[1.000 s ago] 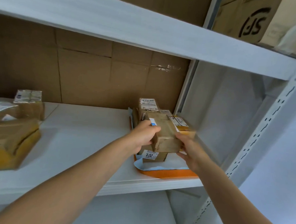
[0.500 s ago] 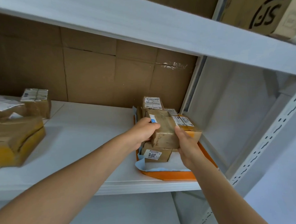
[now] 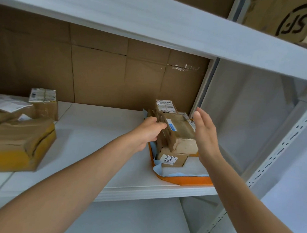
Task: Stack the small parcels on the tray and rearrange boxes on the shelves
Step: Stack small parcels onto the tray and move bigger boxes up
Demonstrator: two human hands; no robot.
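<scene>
An orange tray [image 3: 187, 180] lined with white and blue padding sits at the right end of the middle shelf [image 3: 99, 149]. Several small brown parcels are stacked on it. The top parcel [image 3: 181, 133], taped and with a blue-and-white label, lies tilted on a lower parcel marked "20" [image 3: 172, 158]. My left hand [image 3: 148, 132] grips the top parcel's left edge. My right hand [image 3: 205, 134] hovers flat and open just beside its right side, apart from it. Another labelled parcel [image 3: 165, 106] stands upright behind the stack.
At the shelf's left end lie a large crumpled brown-and-yellow parcel [image 3: 19, 143] and a small labelled box [image 3: 44, 103]. Cardboard lines the back wall. The upper shelf [image 3: 152, 24] overhangs closely, with a printed carton [image 3: 281, 18] on it. A perforated upright [image 3: 276, 152] stands right.
My right hand has let go of the top parcel and opened, drawing slightly to the right. My left hand still holds the parcel, which now rests tilted on the stack.
</scene>
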